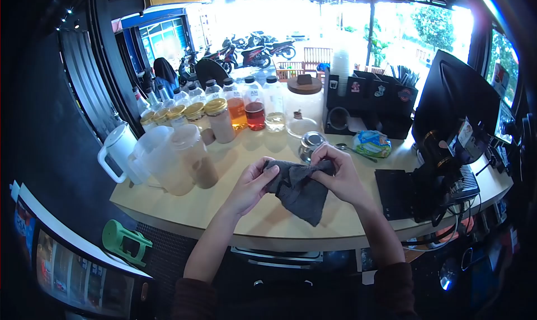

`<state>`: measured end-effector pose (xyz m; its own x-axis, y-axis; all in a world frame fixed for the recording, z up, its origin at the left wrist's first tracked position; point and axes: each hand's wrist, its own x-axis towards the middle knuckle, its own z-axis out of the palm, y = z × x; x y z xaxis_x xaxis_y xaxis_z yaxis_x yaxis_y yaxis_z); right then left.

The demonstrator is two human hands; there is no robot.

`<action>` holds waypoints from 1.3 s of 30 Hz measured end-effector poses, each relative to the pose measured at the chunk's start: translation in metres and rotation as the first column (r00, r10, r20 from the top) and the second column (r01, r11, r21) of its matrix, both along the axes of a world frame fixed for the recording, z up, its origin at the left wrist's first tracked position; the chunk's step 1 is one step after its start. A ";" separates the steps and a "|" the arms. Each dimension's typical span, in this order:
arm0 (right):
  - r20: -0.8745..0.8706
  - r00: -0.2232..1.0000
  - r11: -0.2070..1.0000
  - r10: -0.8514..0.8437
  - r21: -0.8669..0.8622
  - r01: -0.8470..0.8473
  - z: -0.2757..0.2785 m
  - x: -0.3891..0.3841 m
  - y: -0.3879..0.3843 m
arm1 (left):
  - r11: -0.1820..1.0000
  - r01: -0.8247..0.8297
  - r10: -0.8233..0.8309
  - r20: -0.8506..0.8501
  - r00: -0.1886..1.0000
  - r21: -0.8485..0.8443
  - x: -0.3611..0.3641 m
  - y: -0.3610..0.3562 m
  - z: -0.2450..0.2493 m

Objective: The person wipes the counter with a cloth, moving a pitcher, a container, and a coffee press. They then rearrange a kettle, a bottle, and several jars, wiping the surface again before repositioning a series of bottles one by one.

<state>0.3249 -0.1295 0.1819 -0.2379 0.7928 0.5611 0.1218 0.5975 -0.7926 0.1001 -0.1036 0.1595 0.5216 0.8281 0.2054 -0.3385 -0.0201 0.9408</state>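
A dark grey cloth hangs bunched between my two hands, above the front part of the wooden counter. My left hand pinches its left end, thumb on top. At the other end, my right hand grips a fold between thumb and fingers. The cloth's lower corner droops toward the counter edge. Just behind my right hand stands a shiny metal pot. Whether something is wrapped inside the cloth I cannot tell.
Left on the counter are plastic pitchers, a lidded container and gold-lidded jars. Several bottles line the back near a large glass jar. A wipes pack, black organizer and monitor stand right.
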 end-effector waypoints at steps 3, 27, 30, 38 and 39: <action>-0.080 0.995 0.992 0.062 0.116 -0.052 0.007 -0.034 0.008 | 0.995 -0.085 0.089 0.100 0.991 -0.047 -0.029 0.007 0.002; 0.128 0.913 0.907 -0.387 0.232 0.352 0.043 -0.185 0.002 | 0.933 -0.238 0.208 0.135 0.969 0.269 -0.125 0.011 0.039; 0.207 0.922 0.920 -0.326 0.296 0.258 0.051 -0.169 0.005 | 0.902 -0.242 0.210 0.127 0.969 0.358 -0.128 0.020 0.041; 0.548 0.751 0.914 -0.368 0.363 0.183 0.057 -0.130 0.034 | 0.840 -0.342 0.321 0.122 0.939 0.421 -0.102 0.086 0.022; 0.507 0.721 0.862 -0.473 0.436 0.259 0.058 -0.134 0.041 | 0.789 -0.417 0.384 0.167 0.908 0.451 -0.096 0.089 0.031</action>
